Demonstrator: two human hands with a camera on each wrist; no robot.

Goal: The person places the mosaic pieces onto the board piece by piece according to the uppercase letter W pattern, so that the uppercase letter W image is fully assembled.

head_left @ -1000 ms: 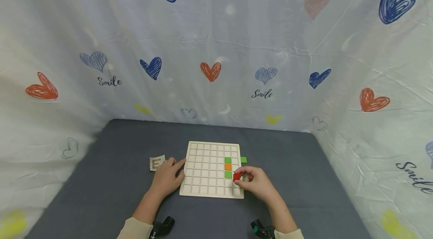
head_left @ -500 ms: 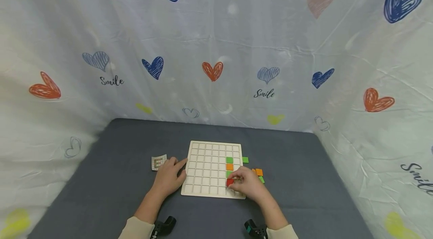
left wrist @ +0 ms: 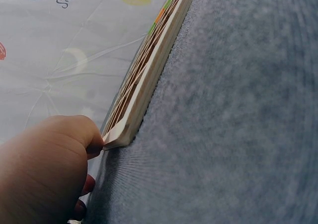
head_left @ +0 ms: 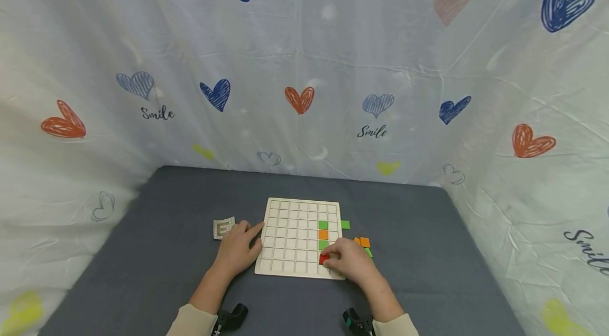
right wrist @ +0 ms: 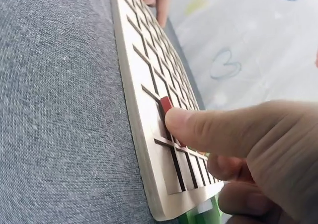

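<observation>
A pale wooden grid board (head_left: 287,235) lies on the table. My right hand (head_left: 353,261) pinches a red square tile (head_left: 323,259) between thumb and fingers, low over the board's lower right part. In the right wrist view the red tile (right wrist: 166,103) stands tilted at a grid cell, partly behind the thumb. Just above it, one column holds a green tile (head_left: 323,245), an orange tile (head_left: 323,234) and another green tile (head_left: 323,225). My left hand (head_left: 234,250) rests at the board's left edge, index finger extended and thumb against the side.
A small patterned card (head_left: 222,227) lies left of the board, partly covered by the left hand. Right of the board are a loose green tile (head_left: 345,225), orange tiles (head_left: 365,242) and another green one (head_left: 368,253). A heart-printed curtain (head_left: 304,72) hangs behind the dark table.
My right hand has moved left and slightly down with the red tile, to below the lower green tile, uncovering loose tiles at the right. The left hand stays at the board's edge.
</observation>
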